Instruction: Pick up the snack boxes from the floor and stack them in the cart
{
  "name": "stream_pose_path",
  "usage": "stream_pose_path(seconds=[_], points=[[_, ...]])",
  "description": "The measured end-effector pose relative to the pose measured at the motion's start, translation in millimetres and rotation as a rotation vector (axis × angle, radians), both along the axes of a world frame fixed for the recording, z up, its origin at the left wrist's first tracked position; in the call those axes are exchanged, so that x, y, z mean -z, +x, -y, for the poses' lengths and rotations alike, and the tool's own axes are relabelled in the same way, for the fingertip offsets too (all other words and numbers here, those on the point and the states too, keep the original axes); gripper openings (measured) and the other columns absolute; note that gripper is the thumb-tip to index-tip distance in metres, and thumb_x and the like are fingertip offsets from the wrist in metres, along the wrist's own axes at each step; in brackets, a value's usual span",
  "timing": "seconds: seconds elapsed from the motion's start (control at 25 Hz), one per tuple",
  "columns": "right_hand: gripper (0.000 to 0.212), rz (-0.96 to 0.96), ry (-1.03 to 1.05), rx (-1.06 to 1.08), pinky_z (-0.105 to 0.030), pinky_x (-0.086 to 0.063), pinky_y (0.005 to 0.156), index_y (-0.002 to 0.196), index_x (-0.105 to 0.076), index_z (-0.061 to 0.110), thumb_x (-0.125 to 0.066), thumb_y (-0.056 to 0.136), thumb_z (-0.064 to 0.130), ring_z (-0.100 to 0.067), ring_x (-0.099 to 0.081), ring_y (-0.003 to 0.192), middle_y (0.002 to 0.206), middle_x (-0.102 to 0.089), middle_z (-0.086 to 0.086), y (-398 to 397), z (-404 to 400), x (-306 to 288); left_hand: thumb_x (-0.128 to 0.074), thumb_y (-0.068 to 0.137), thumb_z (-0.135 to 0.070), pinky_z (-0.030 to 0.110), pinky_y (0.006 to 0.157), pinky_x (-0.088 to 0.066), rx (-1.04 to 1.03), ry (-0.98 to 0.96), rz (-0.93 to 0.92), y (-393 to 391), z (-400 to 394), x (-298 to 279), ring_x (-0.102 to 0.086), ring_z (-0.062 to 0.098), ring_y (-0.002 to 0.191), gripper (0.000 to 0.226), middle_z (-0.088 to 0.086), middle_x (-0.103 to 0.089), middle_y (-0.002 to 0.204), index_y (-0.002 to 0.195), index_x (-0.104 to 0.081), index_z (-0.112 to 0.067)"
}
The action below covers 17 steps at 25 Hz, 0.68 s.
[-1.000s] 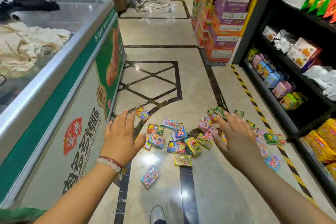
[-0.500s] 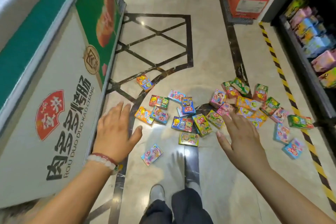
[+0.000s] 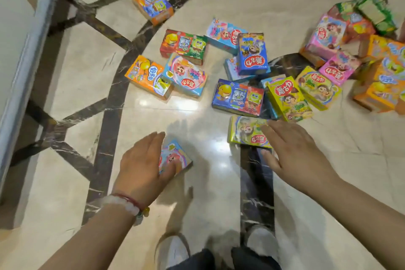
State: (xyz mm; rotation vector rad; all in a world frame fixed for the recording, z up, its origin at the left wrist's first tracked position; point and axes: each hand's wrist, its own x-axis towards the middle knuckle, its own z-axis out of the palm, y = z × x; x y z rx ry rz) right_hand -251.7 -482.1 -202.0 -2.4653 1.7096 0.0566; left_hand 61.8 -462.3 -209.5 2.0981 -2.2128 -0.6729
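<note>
The left hand (image 3: 142,166) was low in the frame, left of the middle, on the small blue and pink box (image 3: 175,158). Its fingers were mostly straight and its thumb lay across the near part of the box, but it did not grip yet. The right hand (image 3: 293,155) was low and right of the middle, fingers spread out and holding nothing, with its fingertips over the yellow box (image 3: 245,131). I could not tell if they touched it.

The other snack boxes (image 3: 238,96) lay flat on the shiny floor (image 3: 76,61) across the middle and the upper right of the frame. No cart was in view.

To do this step well, I think each hand should pinch its box by the two long sides, thumb on one and fingers on the other, then lift straight up so the box does not slide.

The blue and pink box had its long side running from lower left to upper right. The yellow box lay long from left to right, flat with its picture side up
</note>
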Motion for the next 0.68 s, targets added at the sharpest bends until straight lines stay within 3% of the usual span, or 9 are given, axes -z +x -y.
stream_pose_path(seconds=[0.16,0.24,0.32,0.4,0.44,0.68], points=[[0.05,-0.094,0.18,0.024,-0.044,-0.051,0.072,0.108,-0.062,0.0,-0.046,0.076,0.034,-0.04,-0.063,0.084,0.1,-0.063,-0.019,-3.3,38.8,115.3,-0.027,0.06,-0.071,0.04,0.102,-0.036,0.026,0.148,0.104,13.6,23.8,111.5,-0.043,0.031,0.127,0.102,0.013,-0.045,0.14,0.141,-0.036,-0.01],[0.047,-0.117,0.236,0.118,-0.044,-0.051,0.061,0.102,-0.063,-0.002,-0.068,0.068,0.03,-0.04,-0.06,0.074,0.092,-0.061,-0.02,-3.8,51.4,140.3,-0.029,0.056,-0.074,0.036,0.1,-0.037,0.035,0.239,0.128,10.9,28.5,139.9,-0.042,0.026,0.127,0.106,0.006,-0.042,0.142,0.144,-0.028,-0.016],[0.063,-0.159,0.233,0.155,-0.044,-0.051,0.07,0.114,-0.059,0.001,-0.08,0.065,0.034,-0.04,-0.059,0.086,0.102,-0.059,-0.019,-3.9,60.3,145.0,-0.04,0.059,-0.074,0.034,0.097,-0.039,-0.011,0.334,0.094,7.3,28.4,149.5,-0.042,0.024,0.125,0.102,0.001,-0.041,0.14,0.144,-0.024,-0.02],[0.079,-0.175,0.295,0.188,-0.038,-0.04,0.093,0.137,-0.041,0.008,-0.069,0.076,0.048,-0.033,-0.049,0.116,0.13,-0.049,-0.015,-4.7,70.0,138.3,-0.054,0.07,-0.067,0.033,0.092,-0.042,-0.064,0.399,0.075,6.5,30.2,148.0,-0.046,0.024,0.118,0.086,0.0,-0.046,0.132,0.138,-0.029,-0.022],[0.083,-0.157,0.34,0.233,-0.035,-0.036,0.097,0.142,-0.034,0.011,-0.066,0.078,0.052,-0.03,-0.044,0.123,0.136,-0.045,-0.012,-3.8,73.4,135.4,-0.057,0.073,-0.064,0.033,0.09,-0.043,-0.073,0.417,0.09,5.6,29.5,144.7,-0.047,0.024,0.116,0.079,0.0,-0.047,0.129,0.136,-0.031,-0.023],[0.085,-0.247,0.364,0.242,-0.032,-0.04,0.088,0.133,-0.041,0.02,-0.07,0.066,0.064,-0.026,-0.046,0.116,0.125,-0.049,-0.008,2.2,86.3,129.4,-0.071,0.066,-0.055,0.029,0.089,-0.041,-0.082,0.465,0.1,3.1,25.0,143.4,-0.044,0.02,0.113,0.085,-0.001,-0.045,0.128,0.134,-0.031,-0.022]])
